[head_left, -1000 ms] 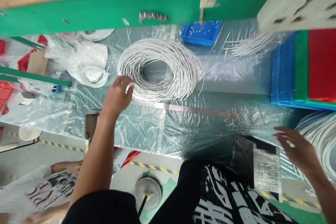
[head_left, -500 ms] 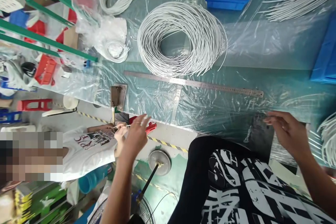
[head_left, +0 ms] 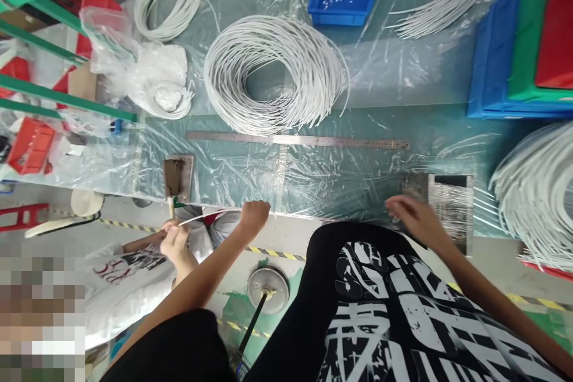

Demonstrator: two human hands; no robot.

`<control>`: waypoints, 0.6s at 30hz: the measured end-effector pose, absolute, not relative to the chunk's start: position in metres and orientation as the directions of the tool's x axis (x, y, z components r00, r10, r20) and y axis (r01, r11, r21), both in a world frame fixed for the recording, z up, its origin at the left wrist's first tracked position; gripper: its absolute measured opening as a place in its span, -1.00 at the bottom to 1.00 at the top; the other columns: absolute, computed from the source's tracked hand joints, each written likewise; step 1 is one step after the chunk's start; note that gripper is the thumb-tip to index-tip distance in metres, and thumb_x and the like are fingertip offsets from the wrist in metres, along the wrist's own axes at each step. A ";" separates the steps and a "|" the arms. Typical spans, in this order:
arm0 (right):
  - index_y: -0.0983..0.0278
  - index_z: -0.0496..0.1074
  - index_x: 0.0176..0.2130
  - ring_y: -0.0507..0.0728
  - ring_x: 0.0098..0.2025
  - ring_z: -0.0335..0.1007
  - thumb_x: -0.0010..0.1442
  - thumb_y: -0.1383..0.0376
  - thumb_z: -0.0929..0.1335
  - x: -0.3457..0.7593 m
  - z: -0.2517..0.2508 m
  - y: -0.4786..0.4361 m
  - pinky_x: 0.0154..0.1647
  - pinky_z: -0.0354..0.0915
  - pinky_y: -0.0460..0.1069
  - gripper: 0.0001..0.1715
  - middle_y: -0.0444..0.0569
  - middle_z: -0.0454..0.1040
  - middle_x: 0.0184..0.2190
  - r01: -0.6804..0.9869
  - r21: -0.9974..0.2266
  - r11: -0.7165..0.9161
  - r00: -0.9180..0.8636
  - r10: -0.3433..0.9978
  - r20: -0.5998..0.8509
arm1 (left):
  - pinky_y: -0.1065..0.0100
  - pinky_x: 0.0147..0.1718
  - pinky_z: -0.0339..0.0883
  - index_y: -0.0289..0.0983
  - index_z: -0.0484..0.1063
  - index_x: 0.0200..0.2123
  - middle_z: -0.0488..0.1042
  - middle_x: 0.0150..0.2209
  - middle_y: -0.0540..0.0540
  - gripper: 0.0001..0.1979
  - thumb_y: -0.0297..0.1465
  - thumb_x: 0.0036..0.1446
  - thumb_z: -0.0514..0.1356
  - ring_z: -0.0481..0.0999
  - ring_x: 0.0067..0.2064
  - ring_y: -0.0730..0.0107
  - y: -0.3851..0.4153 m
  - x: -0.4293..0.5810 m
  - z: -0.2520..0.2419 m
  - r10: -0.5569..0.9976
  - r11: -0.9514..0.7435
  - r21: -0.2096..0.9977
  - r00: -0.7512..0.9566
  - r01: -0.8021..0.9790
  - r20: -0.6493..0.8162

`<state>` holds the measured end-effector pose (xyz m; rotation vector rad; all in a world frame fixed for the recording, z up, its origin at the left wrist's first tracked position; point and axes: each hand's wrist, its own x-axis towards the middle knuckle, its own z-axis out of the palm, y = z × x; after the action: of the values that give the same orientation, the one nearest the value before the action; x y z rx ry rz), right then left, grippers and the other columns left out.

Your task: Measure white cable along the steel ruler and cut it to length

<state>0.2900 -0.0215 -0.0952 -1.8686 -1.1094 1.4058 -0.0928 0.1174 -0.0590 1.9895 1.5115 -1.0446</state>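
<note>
My left hand is closed in a fist at the table's front edge; whatever it may hold is hidden. My right hand has its fingers bent together, slightly blurred, beside a dark metal plate and a block covered with fine wires or bristles. What lies between those fingertips is too small to make out. Left of my left hand, a co-worker's hand holds a white cable. Beyond my hands, a steel ruler lies along the plastic-covered table, in front of a large coil of white cable.
A blue tray with small white pieces stands at the back. Smaller cable coils lie at left, a cable bundle at back right. Stacked bins and another coil are at right. A metal fixture sits at the left edge.
My left hand has moved right and gone from spread fingers to a fist. My right hand has come left and closer to it. The view has shifted to the right.
</note>
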 end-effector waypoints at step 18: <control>0.30 0.41 -0.38 0.09 -0.53 0.51 0.14 -0.21 0.46 0.208 -0.105 0.005 -0.47 0.47 -0.04 -0.38 -0.13 0.46 -0.57 -0.455 -0.663 -0.594 -0.252 0.800 -0.544 | 0.20 -0.03 0.43 -0.23 0.44 -0.01 0.56 -0.04 -0.22 -0.56 -0.03 0.25 0.10 0.57 -0.02 0.15 0.065 0.034 -0.074 0.743 0.272 0.812 0.424 0.517 -0.519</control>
<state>0.2076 0.0047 -0.1049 -1.1464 -0.4779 1.9359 0.0342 0.0650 -0.0739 1.3832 1.2266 0.2192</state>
